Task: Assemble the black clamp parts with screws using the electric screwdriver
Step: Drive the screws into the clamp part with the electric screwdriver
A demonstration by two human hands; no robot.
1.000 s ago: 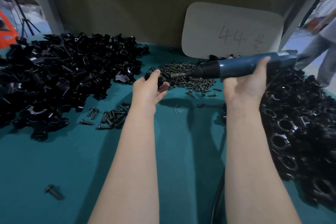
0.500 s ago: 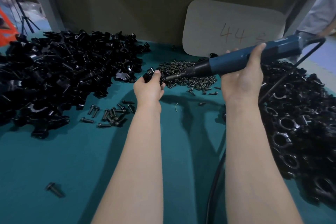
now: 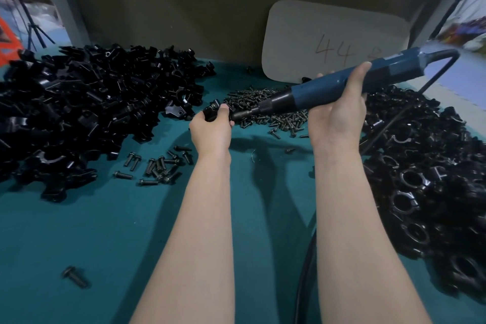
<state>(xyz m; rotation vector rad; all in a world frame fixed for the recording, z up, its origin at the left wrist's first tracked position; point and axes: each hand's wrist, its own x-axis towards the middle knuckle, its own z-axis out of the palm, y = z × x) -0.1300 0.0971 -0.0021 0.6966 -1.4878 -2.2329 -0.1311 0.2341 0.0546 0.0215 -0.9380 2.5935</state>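
Tilt change: electric screwdriver (image 3: pixel 323 89) tail now higher toward 2 o'clock, bit touching clamp part (image 3: pixel 211 111) above the surface (image 3: pixel 105 231). Left hand (image 3: pixel 210 133) fingers curl round the part; right hand (image 3: pixel 336 118) fingers wrap the barrel. Screw-driving likely starting.

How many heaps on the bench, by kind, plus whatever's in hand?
clamp heaps: 2
screw heaps: 2
held clamp: 1
screwdriver: 1
Total: 6
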